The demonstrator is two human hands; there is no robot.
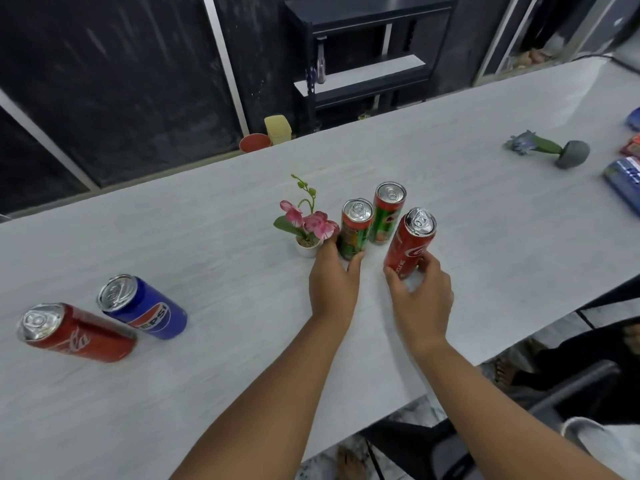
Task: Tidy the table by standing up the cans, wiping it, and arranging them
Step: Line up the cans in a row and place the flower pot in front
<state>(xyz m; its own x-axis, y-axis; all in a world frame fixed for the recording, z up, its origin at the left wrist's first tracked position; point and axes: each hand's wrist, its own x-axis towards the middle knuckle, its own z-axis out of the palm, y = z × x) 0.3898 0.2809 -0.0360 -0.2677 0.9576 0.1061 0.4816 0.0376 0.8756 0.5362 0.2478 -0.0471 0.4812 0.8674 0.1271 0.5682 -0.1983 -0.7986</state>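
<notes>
Three slim cans stand near the middle of the white table (214,393). My left hand (333,277) grips the base of a green and red can (354,229). A second green and red can (388,213) stands free just behind it. My right hand (420,294) holds the lower part of a red can (410,240), which leans slightly. At the left, a blue Pepsi can (145,308) and a red Coca-Cola can (74,334) stand upright beside each other.
A small white pot with pink flowers (306,233) touches my left hand's far side. A toppled grey-potted flower (550,150) and a blue can (623,178) lie at the far right. The table's near edge runs diagonally at right, with chairs below.
</notes>
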